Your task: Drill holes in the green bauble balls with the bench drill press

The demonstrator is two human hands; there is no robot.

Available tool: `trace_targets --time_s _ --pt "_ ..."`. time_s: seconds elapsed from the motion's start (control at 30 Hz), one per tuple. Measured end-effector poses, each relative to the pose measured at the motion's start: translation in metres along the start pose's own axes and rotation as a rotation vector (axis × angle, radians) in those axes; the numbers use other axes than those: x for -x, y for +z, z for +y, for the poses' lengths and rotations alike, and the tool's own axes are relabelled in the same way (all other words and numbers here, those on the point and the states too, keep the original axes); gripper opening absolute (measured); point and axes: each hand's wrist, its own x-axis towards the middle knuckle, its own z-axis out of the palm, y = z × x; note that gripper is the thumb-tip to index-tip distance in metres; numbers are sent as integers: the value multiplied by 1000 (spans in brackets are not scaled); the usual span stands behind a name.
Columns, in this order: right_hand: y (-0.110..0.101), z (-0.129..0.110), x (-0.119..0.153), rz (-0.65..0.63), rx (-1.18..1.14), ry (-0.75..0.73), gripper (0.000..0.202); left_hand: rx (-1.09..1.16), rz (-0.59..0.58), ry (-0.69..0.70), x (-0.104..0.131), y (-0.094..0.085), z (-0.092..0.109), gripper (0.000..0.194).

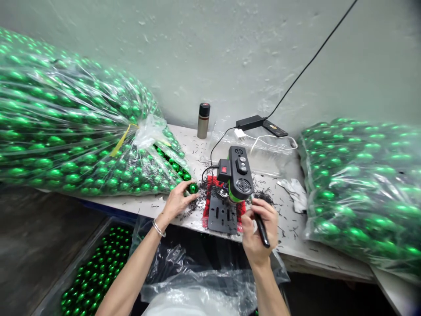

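Observation:
My left hand (178, 200) pinches a shiny green ball (193, 188) between thumb and fingers, at the open mouth of a big clear bag (82, 127) filled with such balls. My right hand (261, 232) is closed around a slim black-handled tool (262, 229); its tip points at the machine and its kind is unclear. Between the hands stands a small black electric machine (240, 173) with round vents, buttons and a red switch. Under its head lies a slotted black base plate (222, 218), on a red mat (206, 210).
Black shreds (263, 196) litter the white table (144, 205). Behind are a capped bottle (203, 122), a power adapter (250, 122) with cables and a dark phone-like slab (275, 128). Another full bag (362, 188) stands right, beside a crumpled white cloth (296, 193). Green balls (98, 272) fill a container below left.

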Motion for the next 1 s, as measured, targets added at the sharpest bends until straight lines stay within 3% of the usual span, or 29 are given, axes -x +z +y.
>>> trace_targets --time_s 0.07,0.13,0.2,0.27,0.43,0.63,0.83,1.0 --pt "3 0 9 98 -14 158 40 113 39 -22 16 1 5 42" --pt "8 0 24 118 -52 394 46 218 56 -64 33 3 11 42" --pt "16 -2 44 -1 -112 605 42 324 41 -130 47 8 17 43" --pt "25 -6 63 -173 -159 715 41 432 2 -196 60 14 23 45" --pt "42 -17 81 -357 -159 689 51 543 -100 -259 87 32 39 45" --pt "35 -16 78 -466 -114 652 41 563 -119 -276 111 47 42 49" --pt "24 -18 88 -427 -152 672 38 698 -192 -278 123 52 38 55" --pt "17 -15 100 -369 -336 750 36 828 -186 -330 120 48 42 53"
